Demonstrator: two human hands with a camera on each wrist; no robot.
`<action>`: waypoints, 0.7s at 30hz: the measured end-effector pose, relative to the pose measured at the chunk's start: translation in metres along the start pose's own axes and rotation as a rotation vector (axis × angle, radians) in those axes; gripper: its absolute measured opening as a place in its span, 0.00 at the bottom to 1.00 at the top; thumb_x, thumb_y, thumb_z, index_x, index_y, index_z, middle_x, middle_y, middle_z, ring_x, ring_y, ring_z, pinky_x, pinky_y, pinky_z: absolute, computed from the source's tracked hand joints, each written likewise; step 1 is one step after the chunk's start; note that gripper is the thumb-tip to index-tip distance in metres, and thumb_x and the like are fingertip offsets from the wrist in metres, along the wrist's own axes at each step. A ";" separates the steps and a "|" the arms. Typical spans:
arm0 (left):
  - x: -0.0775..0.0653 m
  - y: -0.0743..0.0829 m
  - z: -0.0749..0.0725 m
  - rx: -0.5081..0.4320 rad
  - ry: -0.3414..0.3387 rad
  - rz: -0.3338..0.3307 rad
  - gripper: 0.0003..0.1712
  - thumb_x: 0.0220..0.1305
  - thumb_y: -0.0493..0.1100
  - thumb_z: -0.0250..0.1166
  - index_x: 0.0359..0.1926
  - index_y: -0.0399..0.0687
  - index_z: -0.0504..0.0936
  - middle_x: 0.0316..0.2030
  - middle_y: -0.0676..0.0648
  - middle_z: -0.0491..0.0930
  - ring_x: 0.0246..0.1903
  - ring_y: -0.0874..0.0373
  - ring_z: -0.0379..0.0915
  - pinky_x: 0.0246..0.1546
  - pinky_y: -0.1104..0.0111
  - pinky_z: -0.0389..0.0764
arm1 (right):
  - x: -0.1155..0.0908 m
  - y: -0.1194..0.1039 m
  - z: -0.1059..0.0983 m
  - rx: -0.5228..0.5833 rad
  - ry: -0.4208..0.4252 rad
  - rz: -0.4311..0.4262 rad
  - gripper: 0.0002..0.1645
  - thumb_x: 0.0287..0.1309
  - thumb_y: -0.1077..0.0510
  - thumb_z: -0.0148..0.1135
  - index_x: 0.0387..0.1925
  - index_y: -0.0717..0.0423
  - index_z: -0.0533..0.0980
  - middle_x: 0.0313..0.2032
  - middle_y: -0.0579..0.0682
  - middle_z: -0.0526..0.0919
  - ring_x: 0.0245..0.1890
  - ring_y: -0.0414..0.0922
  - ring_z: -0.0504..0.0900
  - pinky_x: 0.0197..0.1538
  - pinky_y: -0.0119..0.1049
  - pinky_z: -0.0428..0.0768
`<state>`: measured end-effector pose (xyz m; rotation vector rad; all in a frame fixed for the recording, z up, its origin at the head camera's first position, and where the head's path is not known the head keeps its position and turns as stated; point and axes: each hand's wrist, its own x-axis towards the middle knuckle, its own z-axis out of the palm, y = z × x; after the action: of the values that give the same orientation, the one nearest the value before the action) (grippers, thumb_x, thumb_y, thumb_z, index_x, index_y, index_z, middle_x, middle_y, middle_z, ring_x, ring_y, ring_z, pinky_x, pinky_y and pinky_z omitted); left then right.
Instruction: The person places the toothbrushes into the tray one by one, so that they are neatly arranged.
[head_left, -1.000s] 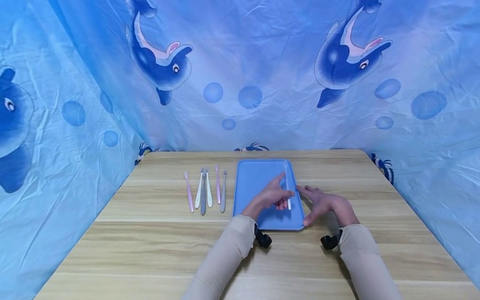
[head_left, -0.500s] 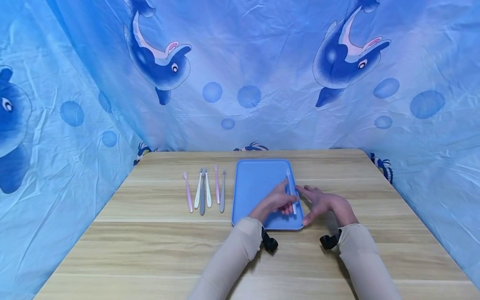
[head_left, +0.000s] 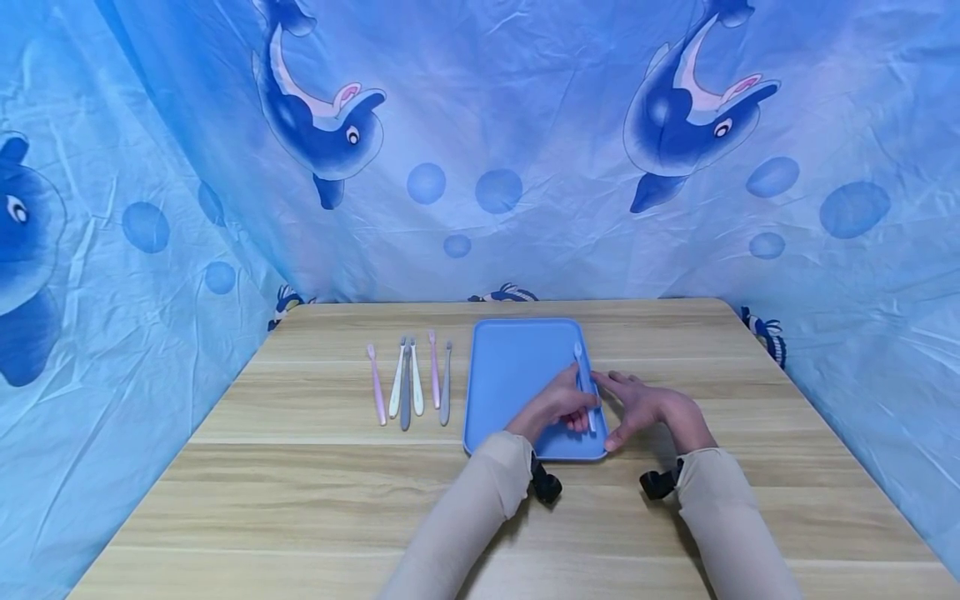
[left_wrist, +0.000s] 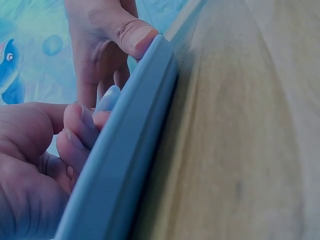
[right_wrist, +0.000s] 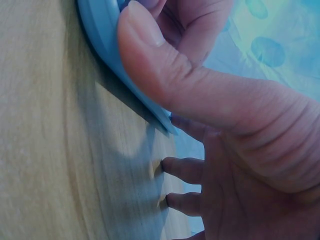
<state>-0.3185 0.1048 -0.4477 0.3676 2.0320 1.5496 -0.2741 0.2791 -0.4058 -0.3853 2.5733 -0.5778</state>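
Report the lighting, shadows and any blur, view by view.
Head: bright, the brushes distinct, pale glints on the creased curtain, soft shadows beside both sleeves; left wrist: dim, blue-tinted, the table looking soft; right wrist: dim too, with the right hand casting shadow on the table.

this looks like a little closed-in work spot, but home or lab, i can't tell. shiny blue cloth (head_left: 562,258) hangs at nine, twelve and three o'clock, with cartoon dolphins (head_left: 315,142) and round bubbles (head_left: 499,192), around a wooden table (head_left: 262,500) at six o'clock.
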 end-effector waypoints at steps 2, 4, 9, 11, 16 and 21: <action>0.000 0.000 0.001 0.011 0.002 -0.006 0.43 0.67 0.33 0.61 0.76 0.42 0.50 0.10 0.48 0.74 0.06 0.61 0.68 0.07 0.73 0.69 | 0.000 0.000 0.001 0.000 0.004 0.001 0.78 0.39 0.35 0.80 0.80 0.52 0.41 0.77 0.72 0.40 0.75 0.77 0.37 0.67 0.81 0.48; 0.000 -0.001 0.001 0.015 0.005 -0.010 0.40 0.67 0.33 0.62 0.74 0.42 0.53 0.10 0.48 0.74 0.06 0.61 0.68 0.07 0.73 0.69 | 0.000 0.001 0.002 -0.003 0.008 0.001 0.78 0.39 0.35 0.80 0.80 0.52 0.41 0.77 0.71 0.40 0.75 0.77 0.37 0.68 0.81 0.48; -0.001 -0.002 0.002 0.001 0.006 -0.019 0.37 0.68 0.33 0.61 0.73 0.41 0.53 0.10 0.47 0.74 0.06 0.61 0.68 0.07 0.74 0.70 | 0.001 0.001 0.004 -0.010 0.009 0.008 0.78 0.39 0.34 0.80 0.80 0.51 0.41 0.77 0.71 0.40 0.75 0.77 0.37 0.67 0.81 0.48; -0.002 -0.002 0.003 -0.006 0.007 -0.021 0.37 0.69 0.34 0.60 0.73 0.41 0.53 0.11 0.47 0.74 0.06 0.61 0.68 0.07 0.74 0.70 | 0.002 0.001 0.004 -0.012 0.007 0.010 0.78 0.39 0.34 0.80 0.80 0.51 0.41 0.77 0.72 0.40 0.75 0.77 0.37 0.67 0.82 0.48; -0.002 -0.002 0.003 -0.016 0.003 -0.019 0.34 0.70 0.35 0.61 0.71 0.43 0.55 0.11 0.47 0.74 0.06 0.62 0.68 0.07 0.74 0.70 | 0.002 0.002 0.004 -0.010 0.004 -0.005 0.78 0.39 0.36 0.80 0.80 0.53 0.42 0.77 0.73 0.40 0.75 0.77 0.36 0.67 0.82 0.47; -0.003 -0.002 0.003 -0.006 0.003 -0.024 0.32 0.70 0.36 0.61 0.69 0.43 0.56 0.11 0.47 0.75 0.06 0.61 0.68 0.07 0.73 0.71 | 0.002 0.003 0.003 -0.006 0.001 -0.013 0.77 0.40 0.36 0.80 0.80 0.54 0.42 0.77 0.74 0.40 0.75 0.78 0.36 0.67 0.81 0.47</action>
<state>-0.3141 0.1056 -0.4493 0.3382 2.0266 1.5422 -0.2751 0.2796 -0.4105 -0.4046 2.5756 -0.5750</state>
